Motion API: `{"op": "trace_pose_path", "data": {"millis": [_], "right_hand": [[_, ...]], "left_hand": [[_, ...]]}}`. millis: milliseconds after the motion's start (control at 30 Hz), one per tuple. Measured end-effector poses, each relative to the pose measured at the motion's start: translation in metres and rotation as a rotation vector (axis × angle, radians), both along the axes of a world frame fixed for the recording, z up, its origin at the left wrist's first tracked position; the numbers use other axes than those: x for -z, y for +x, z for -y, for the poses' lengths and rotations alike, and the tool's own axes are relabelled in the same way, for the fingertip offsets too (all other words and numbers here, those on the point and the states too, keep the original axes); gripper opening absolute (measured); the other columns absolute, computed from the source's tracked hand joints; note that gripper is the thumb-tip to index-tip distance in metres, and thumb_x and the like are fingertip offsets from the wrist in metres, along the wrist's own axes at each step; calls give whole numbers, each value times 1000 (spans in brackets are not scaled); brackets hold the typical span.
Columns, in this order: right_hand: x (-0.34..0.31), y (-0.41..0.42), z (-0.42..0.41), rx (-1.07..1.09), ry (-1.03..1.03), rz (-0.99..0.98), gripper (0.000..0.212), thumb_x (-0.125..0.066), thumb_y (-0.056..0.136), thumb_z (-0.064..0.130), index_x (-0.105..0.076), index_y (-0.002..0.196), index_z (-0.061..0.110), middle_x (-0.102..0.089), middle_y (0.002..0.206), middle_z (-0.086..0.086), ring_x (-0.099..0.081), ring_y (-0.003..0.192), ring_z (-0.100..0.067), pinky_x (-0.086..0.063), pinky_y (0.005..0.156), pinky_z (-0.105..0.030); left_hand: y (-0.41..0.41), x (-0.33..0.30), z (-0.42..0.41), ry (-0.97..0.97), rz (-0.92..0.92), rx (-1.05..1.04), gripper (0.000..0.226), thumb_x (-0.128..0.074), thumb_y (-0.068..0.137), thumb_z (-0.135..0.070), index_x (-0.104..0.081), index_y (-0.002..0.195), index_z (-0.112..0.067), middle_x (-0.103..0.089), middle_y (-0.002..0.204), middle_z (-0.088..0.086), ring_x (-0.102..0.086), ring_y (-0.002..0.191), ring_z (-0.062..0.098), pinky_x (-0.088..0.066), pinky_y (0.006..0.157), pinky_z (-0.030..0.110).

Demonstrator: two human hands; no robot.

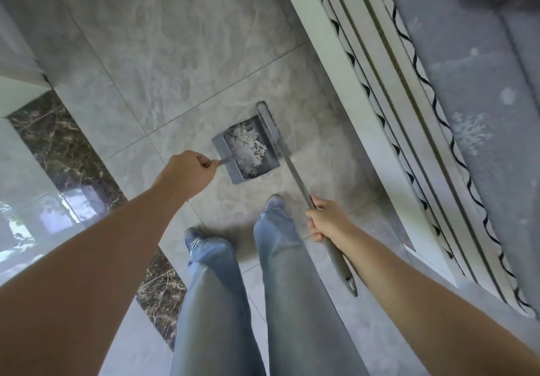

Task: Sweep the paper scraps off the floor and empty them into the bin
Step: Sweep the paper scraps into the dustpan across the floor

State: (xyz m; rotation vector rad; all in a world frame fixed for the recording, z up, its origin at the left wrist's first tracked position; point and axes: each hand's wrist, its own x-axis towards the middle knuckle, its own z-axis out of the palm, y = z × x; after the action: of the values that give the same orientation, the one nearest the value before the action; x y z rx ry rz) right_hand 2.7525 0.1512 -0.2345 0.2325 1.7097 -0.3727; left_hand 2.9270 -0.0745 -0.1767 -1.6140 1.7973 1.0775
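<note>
Bare arms, jeans and sneakers

Both forearms are sleeveless; loose, light-blue denim jeans (271, 294) cover the legs, falling over blue sneakers (191, 239) with pale stripes at the toes.

one dustpan (248, 153); one long-handled broom (295, 168); one heap of paper scraps (251, 143); two hands, left hand (187, 172), right hand (327, 219); two shoes.

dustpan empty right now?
No: the dustpan, held by the left hand, holds a pile of white paper scraps.
</note>
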Motion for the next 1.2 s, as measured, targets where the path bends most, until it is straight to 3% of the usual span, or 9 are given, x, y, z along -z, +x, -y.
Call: {"op": "trace_pose_path", "data": {"millis": [100, 200, 300, 467, 533, 700, 867, 1000, 1200], "right_hand": [[-15, -9, -7, 228, 8, 96, 24, -39, 101, 9, -55, 96, 26, -31, 58, -3, -27, 29, -8, -22, 33, -14], [-8, -24, -1, 173, 4, 40, 32, -38, 101, 14, -44, 75, 30, -32, 56, -1, -29, 30, -9, -24, 34, -16], [4, -30, 15, 3, 4, -91, 31, -35, 94, 9, -58, 96, 29, -40, 52, -2, -38, 36, -15, -32, 39, -23], [8, 1, 38, -297, 53, -54, 75, -47, 83, -13, -35, 150, 19, -37, 71, 4, -47, 47, -20, -41, 42, -27], [6, 16, 38, -224, 41, -22, 65, -45, 90, -8, -39, 148, 21, -35, 62, 2, -38, 41, -17, -33, 39, -24], [-31, 32, 40, 47, -126, -70, 22, -37, 101, 13, -54, 94, 26, -22, 52, 3, -20, 38, -11, -19, 39, -19], [-35, 18, 89, 100, -94, -208, 27, -40, 100, 10, -52, 98, 34, -35, 58, -1, -32, 36, -10, -28, 34, -18], [-24, 18, 139, 98, -44, -178, 31, -30, 98, 5, -40, 73, 22, -32, 61, -2, -31, 33, -9, -25, 33, -16], [-12, 48, 202, 9, -39, -237, 31, -31, 97, 2, -42, 75, 22, -37, 61, -4, -34, 35, -11, -29, 34, -18]], "left_hand": [[-1, 0, 1, 6, 5, -2, 34, -53, 97, -35, -72, 80, -14, -52, 53, 6, -51, 45, 26, -47, 50, 28], [-2, 1, 3, 12, 24, 0, 35, -52, 97, -35, -69, 73, -15, -51, 52, 5, -50, 45, 24, -47, 50, 28], [-6, 2, 5, 20, 29, -14, 34, -52, 97, -35, -70, 73, -17, -54, 54, 4, -50, 44, 22, -46, 50, 27], [-3, 8, 8, 22, 34, -41, 42, -53, 95, -39, -60, 58, -19, -57, 56, 5, -53, 48, 22, -48, 55, 27], [-2, 9, 7, 36, 52, -35, 44, -52, 93, -41, -57, 54, -23, -55, 57, 2, -53, 52, 22, -50, 61, 29], [9, 15, 15, 64, 46, 4, 42, -36, 74, -64, -63, 61, -34, -62, 62, -1, -67, 61, 31, -56, 82, 55], [31, -3, 53, 91, -14, -13, 32, -52, 90, -47, -72, 83, -23, -62, 71, 1, -61, 60, 23, -58, 68, 36], [83, -14, 104, 75, -31, -113, 30, -56, 94, -40, -62, 70, -23, -54, 58, 3, -55, 48, 28, -45, 53, 27], [183, -21, 175, 122, -42, -258, 47, -59, 95, -39, -54, 60, -8, -41, 38, 4, -34, 30, 18, -34, 38, 21]]}}
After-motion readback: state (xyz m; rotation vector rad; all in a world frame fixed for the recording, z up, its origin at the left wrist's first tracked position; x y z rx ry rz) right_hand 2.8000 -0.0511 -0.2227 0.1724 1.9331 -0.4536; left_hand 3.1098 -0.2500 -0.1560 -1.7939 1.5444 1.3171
